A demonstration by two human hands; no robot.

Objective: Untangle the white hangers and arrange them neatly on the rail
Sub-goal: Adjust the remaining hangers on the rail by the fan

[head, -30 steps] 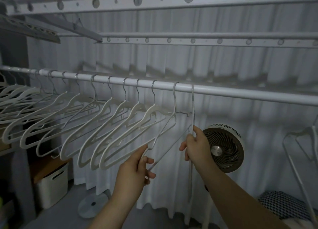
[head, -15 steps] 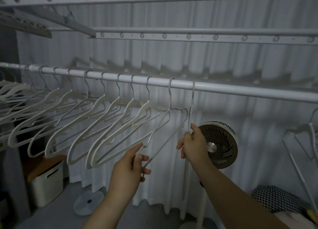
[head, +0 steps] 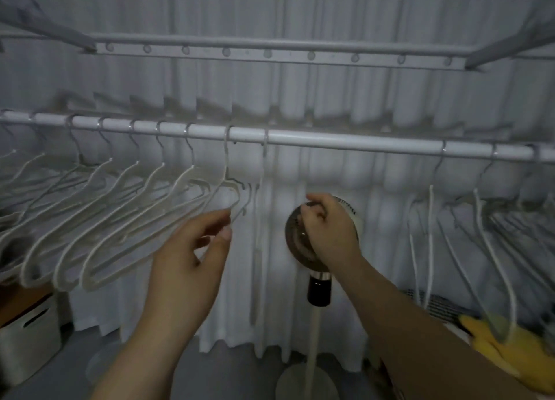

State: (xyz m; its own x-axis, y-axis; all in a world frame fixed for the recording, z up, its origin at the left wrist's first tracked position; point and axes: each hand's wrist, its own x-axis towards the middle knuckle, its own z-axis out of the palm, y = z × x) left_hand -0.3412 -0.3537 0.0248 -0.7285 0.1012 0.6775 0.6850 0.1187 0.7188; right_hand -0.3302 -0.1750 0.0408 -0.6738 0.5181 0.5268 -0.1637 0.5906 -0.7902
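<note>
A white rail (head: 360,144) runs across the view. Several white hangers (head: 120,219) hang on its left part in an even slanted row. One more white hanger (head: 260,219) hangs edge-on just right of that row. My left hand (head: 192,258) is raised with fingers straight and spread, its fingertips touching the lower end of the row's last hanger (head: 237,207). My right hand (head: 329,228) is off the edge-on hanger and to its right, fingers curled with nothing in them. Further white hangers (head: 431,234) hang bunched at the rail's right end.
A standing fan (head: 295,249) on a pale pole is behind my right hand. A white storage box (head: 27,333) is at the lower left. Something yellow (head: 510,351) lies at the lower right. Perforated rack bars (head: 270,54) run overhead before a white curtain.
My right hand has let go of the edge-on hanger and moved right. My left hand has opened near the last hanger in the row. The view has swung right, showing more hangers.
</note>
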